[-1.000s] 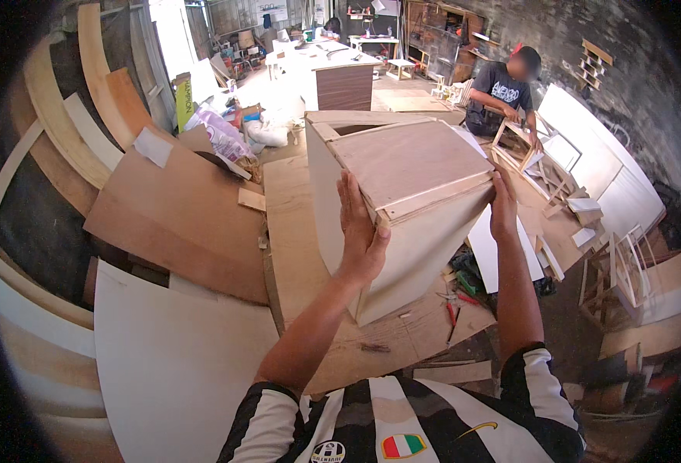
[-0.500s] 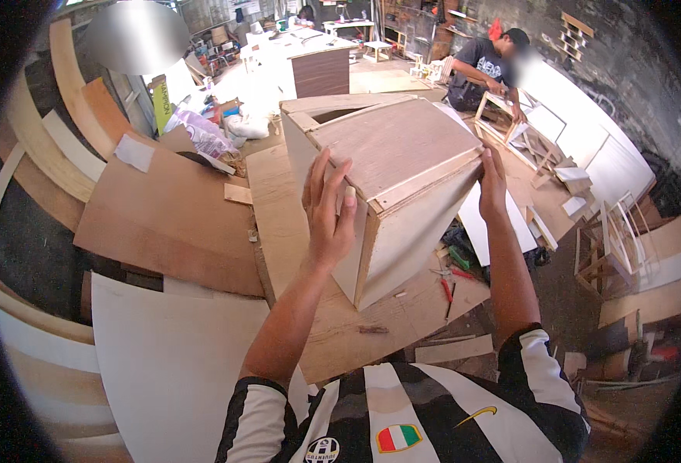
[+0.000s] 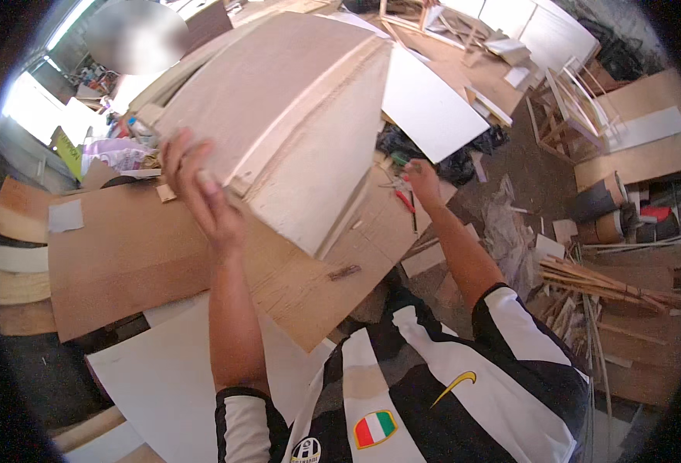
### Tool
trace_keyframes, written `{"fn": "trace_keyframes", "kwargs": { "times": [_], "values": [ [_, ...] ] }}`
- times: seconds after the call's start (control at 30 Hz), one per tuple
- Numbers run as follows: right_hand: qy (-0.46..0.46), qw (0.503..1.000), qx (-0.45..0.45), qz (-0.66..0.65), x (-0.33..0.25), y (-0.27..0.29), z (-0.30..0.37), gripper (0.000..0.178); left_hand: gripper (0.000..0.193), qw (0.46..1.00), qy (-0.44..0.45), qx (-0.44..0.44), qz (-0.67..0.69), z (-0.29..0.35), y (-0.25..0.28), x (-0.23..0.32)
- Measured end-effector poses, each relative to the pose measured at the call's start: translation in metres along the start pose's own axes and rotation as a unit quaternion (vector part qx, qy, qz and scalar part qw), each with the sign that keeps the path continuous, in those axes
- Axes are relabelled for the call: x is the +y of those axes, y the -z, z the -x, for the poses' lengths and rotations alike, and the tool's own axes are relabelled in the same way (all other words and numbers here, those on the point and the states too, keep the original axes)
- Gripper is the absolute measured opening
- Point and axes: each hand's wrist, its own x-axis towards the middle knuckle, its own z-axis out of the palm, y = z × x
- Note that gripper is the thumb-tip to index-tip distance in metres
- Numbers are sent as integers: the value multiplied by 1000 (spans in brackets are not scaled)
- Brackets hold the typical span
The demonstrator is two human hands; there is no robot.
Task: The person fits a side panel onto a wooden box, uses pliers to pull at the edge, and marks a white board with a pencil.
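Left hand [image 3: 201, 193] flat, fingers spread on tilted plywood box [image 3: 294, 116], steadying it at frame centre; right hand [image 3: 424, 181] props far side, grip hidden.

Pale tan wooden box [image 3: 294, 131] against left-hand fingers [image 3: 201, 181]. Brown plywood counter [image 3: 124, 255] beneath. White panel [image 3: 429, 104] above right hand [image 3: 421, 181]. Red-handled pliers [image 3: 404, 201] beside it. Black-and-white striped shirt [image 3: 464, 386].
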Motion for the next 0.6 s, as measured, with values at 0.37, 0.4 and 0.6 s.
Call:
{"fn": "trace_keyframes", "kwargs": {
  "times": [0.37,0.4,0.6],
  "values": [
    [-131,924,-204,294,135,5,-30,33,76,997,35,23,61,23,13,-39],
    [-85,933,-189,294,139,5,-33,33,79,998,25,20,61,22,22,-41],
    [-53,944,-120,302,158,25,-54,32,79,997,57,39,18,15,29,-30]
  ]
}}
